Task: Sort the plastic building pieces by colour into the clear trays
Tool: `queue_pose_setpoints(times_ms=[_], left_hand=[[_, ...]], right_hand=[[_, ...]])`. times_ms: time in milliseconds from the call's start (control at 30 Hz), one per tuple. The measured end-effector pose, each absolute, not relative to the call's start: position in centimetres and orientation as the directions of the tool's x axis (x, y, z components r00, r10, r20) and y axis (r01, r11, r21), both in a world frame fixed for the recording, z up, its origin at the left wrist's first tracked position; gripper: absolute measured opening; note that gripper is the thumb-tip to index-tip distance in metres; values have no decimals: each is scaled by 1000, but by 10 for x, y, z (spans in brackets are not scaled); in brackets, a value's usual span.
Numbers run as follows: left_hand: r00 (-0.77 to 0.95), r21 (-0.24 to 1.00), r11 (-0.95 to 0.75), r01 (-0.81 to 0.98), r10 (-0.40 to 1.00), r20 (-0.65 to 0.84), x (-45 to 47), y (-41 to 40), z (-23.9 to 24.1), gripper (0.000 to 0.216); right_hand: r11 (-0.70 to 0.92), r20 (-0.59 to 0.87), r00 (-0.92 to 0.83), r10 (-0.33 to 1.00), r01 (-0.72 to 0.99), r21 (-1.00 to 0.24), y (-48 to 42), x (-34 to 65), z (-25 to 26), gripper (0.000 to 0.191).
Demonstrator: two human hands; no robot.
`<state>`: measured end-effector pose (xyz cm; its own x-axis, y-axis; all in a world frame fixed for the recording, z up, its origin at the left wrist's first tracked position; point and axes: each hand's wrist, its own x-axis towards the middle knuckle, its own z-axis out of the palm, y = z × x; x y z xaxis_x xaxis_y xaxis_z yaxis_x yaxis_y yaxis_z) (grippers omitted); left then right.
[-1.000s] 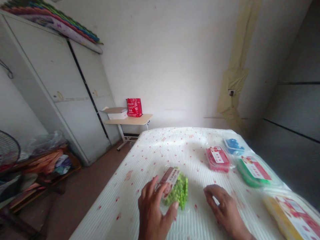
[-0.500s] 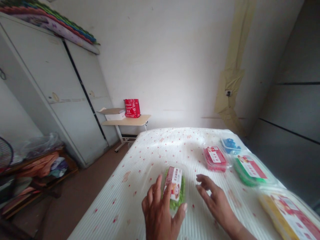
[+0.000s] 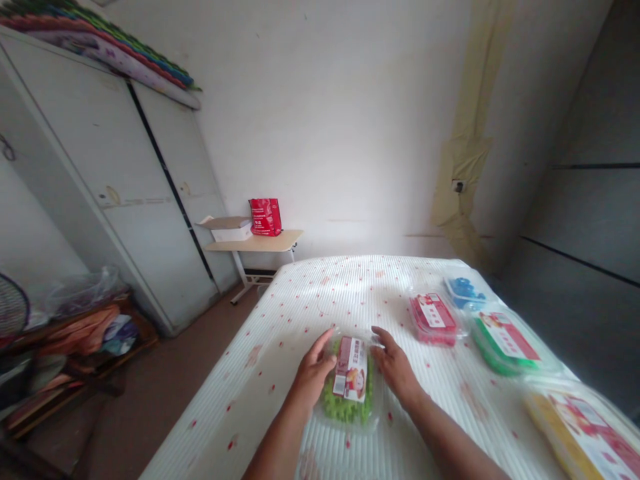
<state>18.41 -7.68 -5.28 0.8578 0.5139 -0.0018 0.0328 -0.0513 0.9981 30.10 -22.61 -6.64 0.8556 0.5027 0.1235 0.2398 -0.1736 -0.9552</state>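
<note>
A clear plastic box (image 3: 349, 410) with light green contents and a red-and-white label lies on the patterned cover in front of me. My left hand (image 3: 314, 367) grips its left side, the thumb near the label and the fingers along the far left edge. On the opposite side, my right hand (image 3: 393, 363) has its fingers bent against the box's far right edge. The undersides of the fingers are hidden. To the right stand similar labelled boxes: a red-filled box (image 3: 434, 320), a green-filled box (image 3: 507, 343) and a yellow-filled box (image 3: 585, 427).
A lidded box with blue contents (image 3: 465, 288) sits near the cover's far right corner. Beyond the left edge, a small table (image 3: 277, 241) carries a red bag (image 3: 266, 217) and a white carton (image 3: 230, 230). A wardrobe (image 3: 165, 200) stands at left.
My left hand has moved from over the box's near left part to its left side. My right hand has come left to the box's right edge. The label now shows more fully.
</note>
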Motion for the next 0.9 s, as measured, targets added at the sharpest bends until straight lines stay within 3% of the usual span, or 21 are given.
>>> queue_pose_setpoints(times_ms=[133,367,633,900], left_hand=[[881,999,51,3,473,-27,182,-79,-60,52],[860,998,60,-1,509,-30,181,-79,-58,53],[897,990,136,46,430,-100,175,-83,-51,64],[872,999,37,20,488,-35,173,-85,-52,63]], right_hand=[[-245,136,845,517,298,-922,-223,299,-65,46],[-263,128,844,521,302,-916,-222,303,-64,43],[-128,-19,860,510,54,-990,-214,310,-67,43],[-32,173,901,398,202,-979,-211,300,-81,42]])
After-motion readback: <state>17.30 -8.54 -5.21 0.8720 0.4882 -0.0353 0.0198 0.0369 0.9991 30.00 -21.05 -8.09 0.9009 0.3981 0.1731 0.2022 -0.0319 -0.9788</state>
